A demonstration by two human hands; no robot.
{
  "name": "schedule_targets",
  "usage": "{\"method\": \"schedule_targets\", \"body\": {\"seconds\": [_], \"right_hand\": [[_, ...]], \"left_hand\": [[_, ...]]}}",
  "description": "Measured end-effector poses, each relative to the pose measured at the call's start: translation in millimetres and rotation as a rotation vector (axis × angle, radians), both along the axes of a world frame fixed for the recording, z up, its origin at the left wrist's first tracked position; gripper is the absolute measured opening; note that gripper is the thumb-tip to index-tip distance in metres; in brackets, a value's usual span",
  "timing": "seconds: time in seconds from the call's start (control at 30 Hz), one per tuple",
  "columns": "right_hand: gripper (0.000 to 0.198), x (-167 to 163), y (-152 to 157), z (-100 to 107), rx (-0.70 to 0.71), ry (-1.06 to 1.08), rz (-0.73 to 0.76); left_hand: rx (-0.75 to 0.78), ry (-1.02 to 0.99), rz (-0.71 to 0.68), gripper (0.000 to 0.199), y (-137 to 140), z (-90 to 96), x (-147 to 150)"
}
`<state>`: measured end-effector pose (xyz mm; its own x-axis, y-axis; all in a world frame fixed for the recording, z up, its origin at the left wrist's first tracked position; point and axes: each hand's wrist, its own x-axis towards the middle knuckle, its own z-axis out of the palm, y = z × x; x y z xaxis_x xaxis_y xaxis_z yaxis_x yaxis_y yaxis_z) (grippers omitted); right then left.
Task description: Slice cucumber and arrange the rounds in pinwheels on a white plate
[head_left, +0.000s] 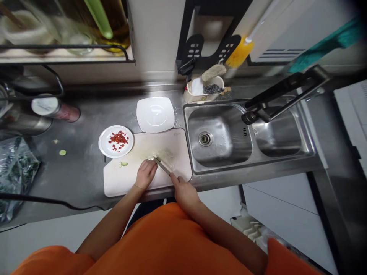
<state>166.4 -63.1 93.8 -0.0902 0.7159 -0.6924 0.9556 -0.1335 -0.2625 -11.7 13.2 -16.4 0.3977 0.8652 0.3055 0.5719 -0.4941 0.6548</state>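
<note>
My right hand (185, 192) is wrapped round the handle of a knife (163, 166). Its blade slants up and left across the cutting board (120, 182), with its tip by some small green bits. My left hand (145, 175) rests on the board just left of the blade. Its fingers are bent over a small piece of green vegetable (150, 158), mostly covered by the fingertips. Two thin pale-green slices (124, 164) lie farther left on the board. Wet smears mark the board's middle.
A white plate with red berries (119, 138) overlaps the board's upper left corner. A square white plate (155, 114) stands behind the board. To the right is a double sink (219, 133) with a black faucet (275, 91). At left are a can (56, 108) and a plastic bag of greens (18, 172).
</note>
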Motion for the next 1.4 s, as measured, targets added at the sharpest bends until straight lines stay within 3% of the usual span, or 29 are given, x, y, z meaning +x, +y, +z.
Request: {"method": "schedule_targets", "body": {"seconds": [1.4], "right_hand": [[0.058, 2.7, 7.3, -5.2, -0.017, 0.014, 0.029]], "left_hand": [[-0.046, -0.027, 0.008, 0.013, 2.1, 6.7, 3.2]]}}
